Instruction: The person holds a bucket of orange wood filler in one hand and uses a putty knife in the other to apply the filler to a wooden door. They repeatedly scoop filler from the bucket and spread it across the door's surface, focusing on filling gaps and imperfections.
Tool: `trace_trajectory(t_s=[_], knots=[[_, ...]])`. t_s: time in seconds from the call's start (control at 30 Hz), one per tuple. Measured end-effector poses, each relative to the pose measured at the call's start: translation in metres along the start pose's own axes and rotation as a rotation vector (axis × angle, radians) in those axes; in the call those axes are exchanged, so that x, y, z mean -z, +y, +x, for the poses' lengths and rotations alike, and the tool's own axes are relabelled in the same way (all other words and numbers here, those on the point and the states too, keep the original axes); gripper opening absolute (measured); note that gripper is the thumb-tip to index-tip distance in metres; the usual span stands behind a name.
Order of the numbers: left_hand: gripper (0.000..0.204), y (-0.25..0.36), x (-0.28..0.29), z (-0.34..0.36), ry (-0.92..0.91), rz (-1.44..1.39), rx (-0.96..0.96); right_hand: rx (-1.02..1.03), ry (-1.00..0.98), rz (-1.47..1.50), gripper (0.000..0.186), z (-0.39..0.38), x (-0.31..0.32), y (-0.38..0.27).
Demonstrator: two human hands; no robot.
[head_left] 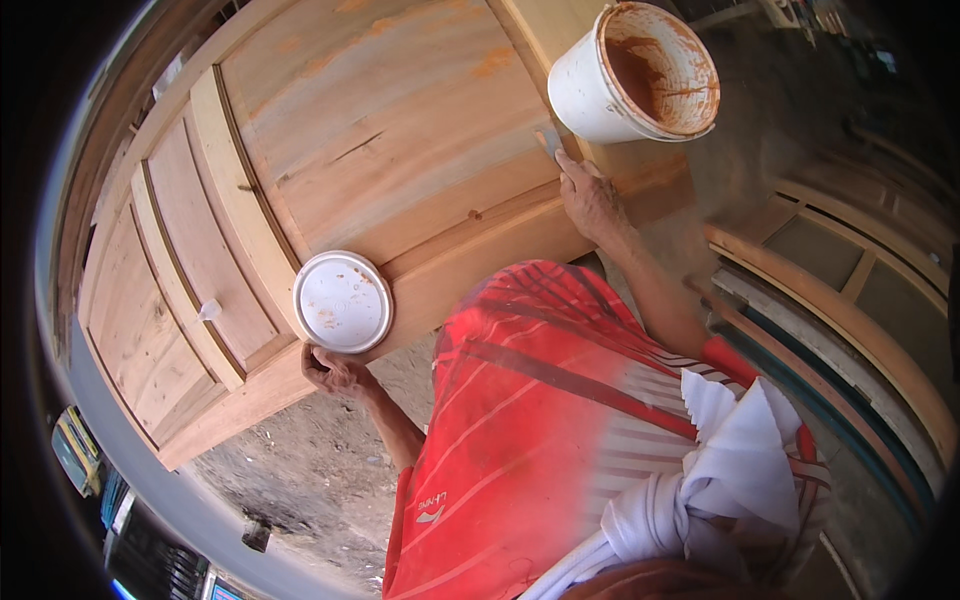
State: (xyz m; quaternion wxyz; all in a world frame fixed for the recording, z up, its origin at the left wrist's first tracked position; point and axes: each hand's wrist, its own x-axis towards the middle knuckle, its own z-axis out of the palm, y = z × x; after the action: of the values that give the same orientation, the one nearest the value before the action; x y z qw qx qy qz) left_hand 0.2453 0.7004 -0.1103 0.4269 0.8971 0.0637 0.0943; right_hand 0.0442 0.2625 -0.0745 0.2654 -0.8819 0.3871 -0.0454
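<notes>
Your left hand (335, 370), lower left of centre, curls its fingers under the edge of a round white lid (342, 301) smeared with orange-brown — the lid lies flat on the top of the unfinished wooden cabinet (380, 130). Your right hand (592, 200), upper right of centre, pinches a small flat scraper (546, 143) and presses it against the cabinet top, just below a white bucket (635, 75) stained rust-brown inside. A small knob (209, 310) shows on the cabinet front at left.
</notes>
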Motion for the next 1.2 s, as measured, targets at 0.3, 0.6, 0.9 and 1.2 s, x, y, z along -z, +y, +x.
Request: trace_trajectory(t_s=[0.3,0.6,0.9,1.2], knots=[[0.036,0.044,-0.005,0.013,0.041,0.0,-0.216,-0.16,0.12,0.191,0.042,-0.021,-0.006,0.011],[0.072,0.293,-0.153,-0.074,-1.325,-0.432,-0.551,-0.107,0.135,0.328,0.052,-0.036,-0.01,0.001],[0.089,0.328,-0.213,-0.176,-1.314,-0.573,-0.66,0.008,0.265,0.349,0.059,-0.052,-0.026,0.011],[0.034,0.273,-0.306,-0.079,-1.116,-0.105,-1.183,-0.14,0.259,0.32,0.045,-0.084,-0.006,0.025]])
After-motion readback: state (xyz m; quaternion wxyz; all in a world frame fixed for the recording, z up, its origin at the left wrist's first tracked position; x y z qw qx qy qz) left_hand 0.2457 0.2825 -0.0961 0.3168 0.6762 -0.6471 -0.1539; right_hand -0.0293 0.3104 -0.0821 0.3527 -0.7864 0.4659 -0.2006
